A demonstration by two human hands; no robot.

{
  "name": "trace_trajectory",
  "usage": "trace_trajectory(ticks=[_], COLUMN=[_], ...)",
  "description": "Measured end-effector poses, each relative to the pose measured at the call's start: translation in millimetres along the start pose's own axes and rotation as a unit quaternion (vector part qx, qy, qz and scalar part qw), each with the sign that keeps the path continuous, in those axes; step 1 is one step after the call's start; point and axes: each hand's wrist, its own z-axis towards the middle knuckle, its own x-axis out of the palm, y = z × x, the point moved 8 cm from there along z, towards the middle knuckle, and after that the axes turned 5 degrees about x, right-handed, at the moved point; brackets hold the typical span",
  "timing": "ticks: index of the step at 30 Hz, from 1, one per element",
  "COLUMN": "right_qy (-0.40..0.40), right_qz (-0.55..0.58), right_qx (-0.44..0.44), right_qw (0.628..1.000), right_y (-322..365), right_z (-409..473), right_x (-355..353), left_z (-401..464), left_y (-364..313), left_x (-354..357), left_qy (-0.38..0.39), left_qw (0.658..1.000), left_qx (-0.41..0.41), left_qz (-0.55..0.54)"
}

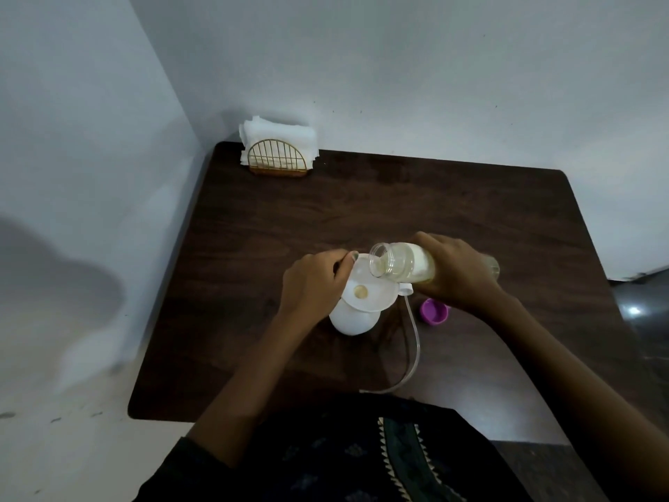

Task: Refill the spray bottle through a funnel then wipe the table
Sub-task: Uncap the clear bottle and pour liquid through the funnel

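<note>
Spray bottle (353, 318) under funnel (369, 289), yellowish liquid

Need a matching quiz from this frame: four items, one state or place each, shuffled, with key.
Items
1. clear plastic refill bottle
2. white plastic funnel
3. purple plastic cap
4. white paper napkins

States or places
A. standing in a gold wire holder at the far left corner of the table
B. tipped on its side in the right hand, mouth over the funnel
C. lying loose on the dark wooden table, near the right forearm
D. seated on the white spray bottle, steadied by the left hand

Pairs: 1-B, 2-D, 3-C, 4-A
</note>
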Motion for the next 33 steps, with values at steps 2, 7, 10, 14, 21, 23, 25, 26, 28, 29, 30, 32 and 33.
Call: trace_trajectory(ticks=[2, 7, 10, 14, 21, 23, 25, 26, 28, 29, 30, 32, 33], right_qy=[0.0, -0.008, -0.007, -0.006, -0.02, -0.025, -0.026, -0.025, -0.024, -0.024, -0.025, -0.027, -0.028], right_qz=[-0.014, -0.026, -0.033, -0.039, -0.049, -0.053, -0.055, -0.056, -0.057, -0.058, -0.059, -0.061, -0.062], right_qx=[-0.002, -0.016, -0.024, -0.032, -0.048, -0.051, -0.052, -0.051, -0.051, -0.052, -0.052, -0.052, -0.052], right_qw=[1.0, 1.0, 0.999, 0.999, 0.997, 0.997, 0.997, 0.997, 0.997, 0.997, 0.997, 0.996, 0.996], right_y=[0.0, 3.0, 2.2, -1.6, 0.9, 1.2, 1.3, 1.4, 2.1, 2.6, 2.7, 3.2, 3.1], right_z=[1.6, 1.8, 1.9, 1.5, 1.8, 2.6, 3.3, 3.7, 4.2, 4.4, 4.4, 4.4, 4.4], right_x=[-0.5, -2.1, -1.4, -3.6, -6.7, -6.8, -6.3, -6.0, -5.0, -4.4, -4.2, -3.9, -3.9], left_z=[0.7, 1.0, 0.8, 2.0, 0.9, 1.1, 1.4, 1.6, 1.6, 1.5, 1.6, 1.3, 1.2], left_y=[-0.4, 2.1, 1.1, -3.6, -6.1, -6.5, -6.3, -6.0, -5.5, -5.1, -4.7, -3.9, -3.7], left_x=[0.5, 2.5, 4.1, 6.6, 4.5, 3.1, 2.1, 1.7, 1.5, 1.3, 1.7, 2.4, 2.8], left_qy=[0.002, 0.004, 0.002, -0.001, -0.008, -0.01, -0.01, -0.01, -0.01, -0.01, -0.01, -0.008, -0.007], left_qw=[1.0, 1.0, 1.0, 1.0, 1.0, 1.0, 1.0, 1.0, 1.0, 1.0, 1.0, 1.0, 1.0], left_qx=[-0.001, -0.003, 0.003, 0.003, 0.007, 0.005, 0.005, 0.005, 0.004, 0.004, 0.003, 0.002, 0.001], left_qz=[-0.001, -0.007, -0.018, -0.021, -0.017, -0.016, -0.015, -0.015, -0.016, -0.017, -0.019, -0.019, -0.018])
